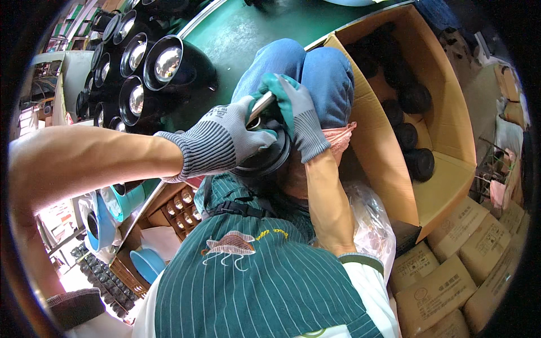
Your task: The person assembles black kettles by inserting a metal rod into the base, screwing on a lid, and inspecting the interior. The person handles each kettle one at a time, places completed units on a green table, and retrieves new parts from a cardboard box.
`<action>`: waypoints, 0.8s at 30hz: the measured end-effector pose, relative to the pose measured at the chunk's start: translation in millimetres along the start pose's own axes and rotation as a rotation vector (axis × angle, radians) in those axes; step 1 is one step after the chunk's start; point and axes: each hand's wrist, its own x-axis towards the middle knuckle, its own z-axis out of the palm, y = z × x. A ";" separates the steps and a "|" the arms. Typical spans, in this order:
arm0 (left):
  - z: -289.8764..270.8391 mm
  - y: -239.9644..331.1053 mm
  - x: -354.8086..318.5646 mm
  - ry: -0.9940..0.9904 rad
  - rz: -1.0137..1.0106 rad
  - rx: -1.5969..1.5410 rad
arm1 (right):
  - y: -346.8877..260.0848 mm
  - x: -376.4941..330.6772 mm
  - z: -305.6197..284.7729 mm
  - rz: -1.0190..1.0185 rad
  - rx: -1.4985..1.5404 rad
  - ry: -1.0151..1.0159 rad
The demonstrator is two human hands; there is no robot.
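Observation:
In my lap sits a black round casing [264, 162] with a wide ringed rim, partly covered by my hands. A short silver metal tube [261, 107] slants across its top. My left hand [228, 135], in a grey glove with teal fingertips, closes round the tube's lower end, its thumb near the casing's dark upper part. Around the tube's upper end curl the fingers of my right hand [293, 104], gloved alike; its palm lies over the casing's right side. What the fingertips touch underneath is hidden.
Left, rows of black bell-shaped casings [169, 65] with mirror-like silver centres stand on a green tabletop [242, 25]. Right, an open cardboard box [451, 107] holds several black round parts [418, 164]. Closed cartons [437, 293] lie at lower right; a blue basin [147, 265] at lower left.

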 end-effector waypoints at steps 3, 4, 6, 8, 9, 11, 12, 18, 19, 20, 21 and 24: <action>-4.3 -3.6 3.9 -0.076 0.056 -0.027 | 3.5 -3.8 -10.1 -0.062 -0.055 0.046; -8.1 -0.9 2.3 -0.094 0.075 -0.018 | 3.8 -7.4 -11.0 -0.118 -0.037 0.043; -9.9 0.4 -2.0 -0.095 0.130 0.040 | 4.0 -25.9 2.3 -0.188 0.101 0.184; -8.0 -10.9 1.6 -0.081 0.214 0.084 | 2.8 -30.7 3.7 -0.173 0.092 0.183; -11.6 -13.8 -1.1 -0.107 0.225 0.034 | 3.0 -35.9 5.5 -0.209 0.068 0.215; -17.3 -16.0 2.9 -0.173 0.277 0.071 | 3.5 -44.1 6.1 -0.291 0.018 0.292; -21.7 -16.9 11.0 -0.209 0.312 0.092 | -2.3 -47.4 -0.6 -0.237 -0.073 0.267; -34.6 -37.1 20.4 -0.265 0.636 0.187 | 2.7 -89.5 15.8 -0.487 -0.028 0.248; -31.9 -49.1 26.8 -0.251 0.719 0.170 | 1.2 -94.1 25.0 -0.551 -0.129 0.286; -27.2 -59.5 33.9 -0.236 0.802 0.154 | 1.8 -99.6 31.2 -0.615 -0.231 0.323; -28.4 -59.4 35.3 -0.221 0.893 0.240 | 4.5 -107.7 32.8 -0.616 -0.234 0.356; -39.3 -60.8 42.9 -0.206 0.970 0.230 | 8.3 -100.7 41.6 -0.646 -0.209 0.394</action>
